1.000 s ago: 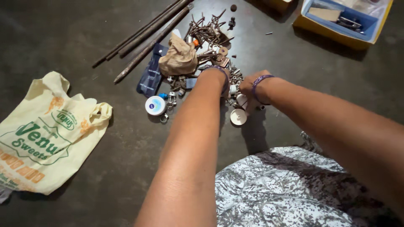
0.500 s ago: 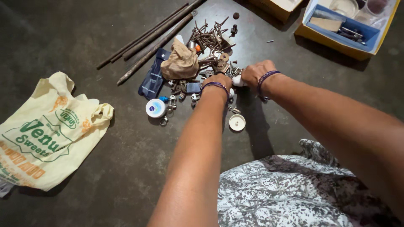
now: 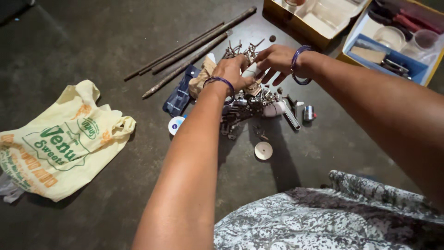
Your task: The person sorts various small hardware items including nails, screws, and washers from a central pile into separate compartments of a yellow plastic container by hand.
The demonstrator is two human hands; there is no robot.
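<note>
Moved since half a second ago: both my hands have risen off the floor and gone further out over the hardware pile; the small white cylinder has come up with them.

- Left hand (image 3: 230,70): above the pile, fingers curled shut on the near end of the white cylinder (image 3: 250,71). Purple bangle at the wrist.
- Right hand (image 3: 276,59): just beside the left, thumb and forefinger pinched on the far end of the same cylinder, the other fingers (image 3: 279,78) spread loosely below it. Purple bangle at the wrist.
- White cylinder: held between the two hands, clear of the floor, directly over the pile.
- Pile of screws, bolts and small metal fittings (image 3: 252,103): on the dark floor (image 3: 115,41), below my hands.
- Round white lid (image 3: 263,150): on the floor, nearer me than the pile, apart from it.
- Small blue-and-white tin (image 3: 175,125): left of the pile, partly hidden by my left forearm.
- Dark blue pouch (image 3: 179,91): beside the tin.
- Long rusty rods (image 3: 194,46): lying slantwise beyond the pile.
- Yellow printed bag (image 3: 60,139): well to the left.
- Open yellow boxes (image 3: 347,18): far right corner.
</note>
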